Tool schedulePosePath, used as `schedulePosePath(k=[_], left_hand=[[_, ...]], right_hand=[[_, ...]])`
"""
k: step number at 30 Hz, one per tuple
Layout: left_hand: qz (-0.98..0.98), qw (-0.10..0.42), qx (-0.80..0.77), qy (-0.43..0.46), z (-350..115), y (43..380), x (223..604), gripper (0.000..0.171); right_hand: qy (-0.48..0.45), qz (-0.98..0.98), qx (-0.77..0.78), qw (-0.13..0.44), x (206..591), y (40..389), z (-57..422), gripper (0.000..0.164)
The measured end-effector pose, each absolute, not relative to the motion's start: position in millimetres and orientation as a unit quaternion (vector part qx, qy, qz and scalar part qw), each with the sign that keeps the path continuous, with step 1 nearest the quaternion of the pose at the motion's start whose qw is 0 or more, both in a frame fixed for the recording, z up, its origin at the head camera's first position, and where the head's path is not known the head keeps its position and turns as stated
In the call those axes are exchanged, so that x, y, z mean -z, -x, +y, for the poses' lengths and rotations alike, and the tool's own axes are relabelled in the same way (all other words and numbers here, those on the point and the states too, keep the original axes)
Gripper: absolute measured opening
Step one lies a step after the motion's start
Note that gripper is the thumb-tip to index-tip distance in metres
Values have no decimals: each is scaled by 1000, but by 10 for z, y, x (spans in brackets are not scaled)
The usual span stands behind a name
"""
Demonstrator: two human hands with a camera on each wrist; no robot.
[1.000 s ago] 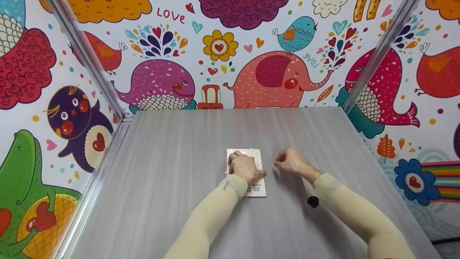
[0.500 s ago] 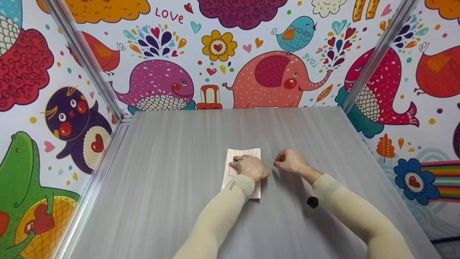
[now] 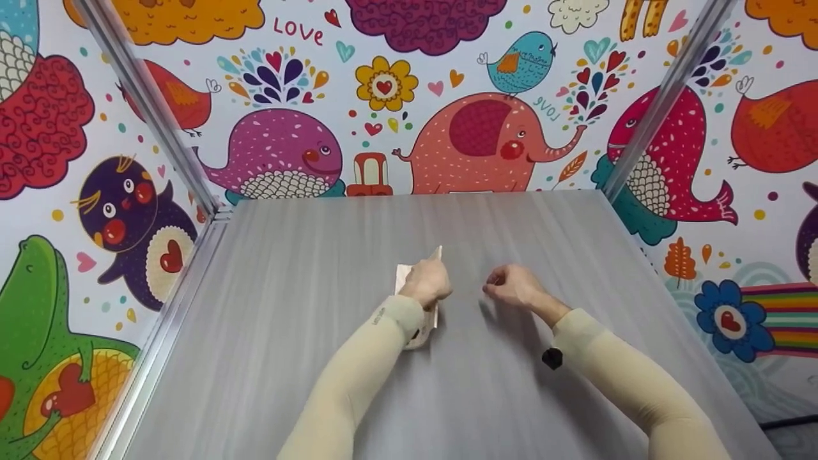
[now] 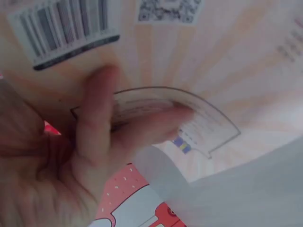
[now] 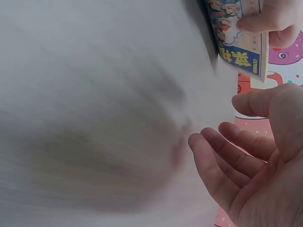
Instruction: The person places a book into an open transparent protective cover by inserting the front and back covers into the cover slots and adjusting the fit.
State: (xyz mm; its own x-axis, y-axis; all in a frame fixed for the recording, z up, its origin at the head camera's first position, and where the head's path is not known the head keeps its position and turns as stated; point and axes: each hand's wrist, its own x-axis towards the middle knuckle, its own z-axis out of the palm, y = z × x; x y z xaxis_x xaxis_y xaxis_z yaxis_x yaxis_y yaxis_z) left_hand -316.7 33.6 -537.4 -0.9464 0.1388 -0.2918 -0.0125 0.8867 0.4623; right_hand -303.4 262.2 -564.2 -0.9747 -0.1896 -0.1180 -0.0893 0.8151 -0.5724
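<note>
In the head view, my left hand (image 3: 427, 284) grips a thin booklet (image 3: 402, 276) that stands steeply tilted over the table, mostly hidden by the hand. The left wrist view shows its pale back cover (image 4: 213, 56) with orange rays, a barcode (image 4: 71, 26) and a square code. Thumb and fingers lie against that cover. From the right wrist, the colourful front cover (image 5: 227, 23) appears, with a blue band and yellow lettering. My right hand (image 3: 514, 285) is held to the right of the booklet, fingers loosely curled, holding nothing.
The grey wood-grain table (image 3: 287, 268) reaches to a wall (image 3: 383, 147) printed with cartoon animals. Metal frame posts (image 3: 153, 115) stand at the back corners. A round black piece (image 3: 552, 358) sits by the right wrist.
The booklet lay back cover up under my left hand; the hand has raised its right side and is tipping it over to the left. My right hand has hardly moved.
</note>
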Motion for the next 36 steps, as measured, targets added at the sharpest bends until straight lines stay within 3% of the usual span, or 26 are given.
schedulePosePath(k=[3, 16, 25, 31, 36], left_hand=[[951, 170, -257, -37, 218, 3146, 5251, 12], [939, 164, -298, -45, -79, 3107, 4951, 34], [940, 153, -301, -44, -70, 3140, 4826, 23], [940, 127, -311, -56, -67, 3151, 4725, 23], [936, 105, -330, -69, -54, 3159, 4629, 22]], right_hand=[[78, 945, 304, 91, 5636, 3046, 2603, 29], [85, 930, 340, 110, 5629, 3031, 2471, 32], [76, 920, 362, 128, 5614, 3056, 2243, 31], [37, 869, 462, 172, 5637, 3112, 2141, 31], [3, 816, 534, 219, 5648, 3149, 2071, 43]])
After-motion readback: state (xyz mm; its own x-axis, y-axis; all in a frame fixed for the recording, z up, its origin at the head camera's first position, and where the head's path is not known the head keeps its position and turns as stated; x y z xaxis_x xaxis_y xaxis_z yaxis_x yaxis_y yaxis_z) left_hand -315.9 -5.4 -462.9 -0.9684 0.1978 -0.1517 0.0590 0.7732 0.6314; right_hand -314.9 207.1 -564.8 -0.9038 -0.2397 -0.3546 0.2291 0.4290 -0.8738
